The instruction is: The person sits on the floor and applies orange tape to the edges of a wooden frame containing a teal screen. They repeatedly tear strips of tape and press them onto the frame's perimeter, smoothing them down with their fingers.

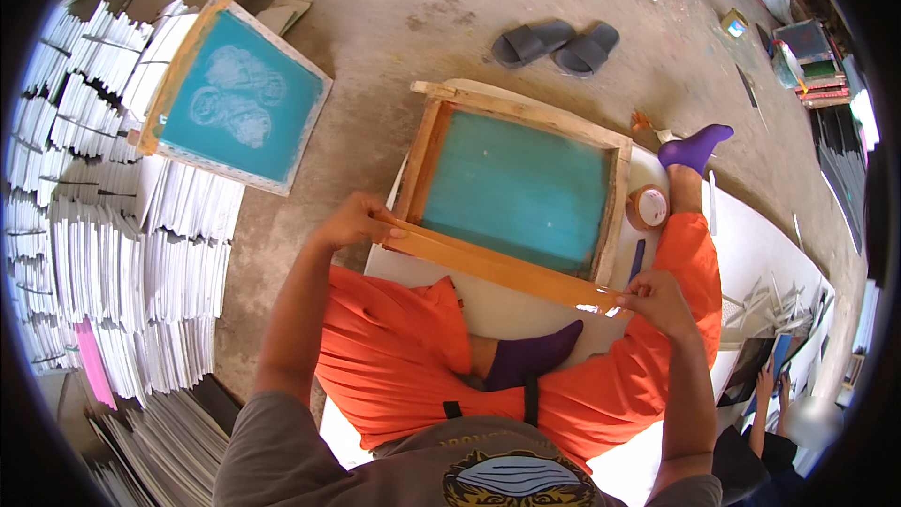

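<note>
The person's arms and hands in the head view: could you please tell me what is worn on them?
Both forearms come in bare from the lower edge. The left hand and the right hand wear no gloves, and no rings, watch or bracelets can be made out. Short grey sleeves of a T-shirt cover only the upper arms.

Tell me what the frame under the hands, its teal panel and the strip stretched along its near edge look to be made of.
Frame: bare, unfinished wood, with pale grain and rough butt-jointed corners. Teal panel: probably taut coated mesh, flat, matte and evenly coloured, though the weave is too fine to see. Strip: likely glossy brown packing tape, thin, amber and shiny at the end by the right hand; the left hand presses its other end.
</note>
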The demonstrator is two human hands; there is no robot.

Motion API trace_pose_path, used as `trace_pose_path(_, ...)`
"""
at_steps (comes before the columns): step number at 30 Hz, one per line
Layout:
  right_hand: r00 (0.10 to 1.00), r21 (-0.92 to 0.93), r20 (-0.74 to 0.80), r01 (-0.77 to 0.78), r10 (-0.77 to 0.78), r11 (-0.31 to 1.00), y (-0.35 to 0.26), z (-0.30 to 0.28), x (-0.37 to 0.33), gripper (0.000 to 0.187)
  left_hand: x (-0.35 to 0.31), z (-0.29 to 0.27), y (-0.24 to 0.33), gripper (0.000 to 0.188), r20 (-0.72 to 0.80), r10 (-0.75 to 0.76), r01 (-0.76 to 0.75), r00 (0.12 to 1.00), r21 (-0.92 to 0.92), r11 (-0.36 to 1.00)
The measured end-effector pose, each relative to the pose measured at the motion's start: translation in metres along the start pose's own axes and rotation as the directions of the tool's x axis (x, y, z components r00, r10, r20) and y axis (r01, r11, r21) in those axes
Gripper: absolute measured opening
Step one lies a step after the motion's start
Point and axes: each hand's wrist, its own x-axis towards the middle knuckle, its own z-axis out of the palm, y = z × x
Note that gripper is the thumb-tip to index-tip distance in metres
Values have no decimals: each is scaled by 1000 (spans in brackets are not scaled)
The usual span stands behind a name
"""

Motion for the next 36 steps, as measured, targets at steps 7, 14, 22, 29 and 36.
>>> trace_pose_path(7,999,434,20,-33,27,900,7,15,8,14,0,-3,-19,27,-100,-53,34,994,-183,982)
trace_pose_path(14,970,453,-123,-134,210,881,11,28,17,13,6,4,-28,31,-241,-54,10,969,-181,984)
trace_pose_path(22,938,581,-247,-60,245,812,16,40,26,15,12,4,-35,33,-264,-13,-35,965,-177,984)
trace_pose_path(29,897,610,-268,-123,350,783,44,68,44,16,21,17,-42,29,-315,-45,14,948,-101,995)
trace_pose_path(36,866,600,-209,-252,454,759,34,80,46,16,22,15,-53,32,-341,-136,109,930,-97,989)
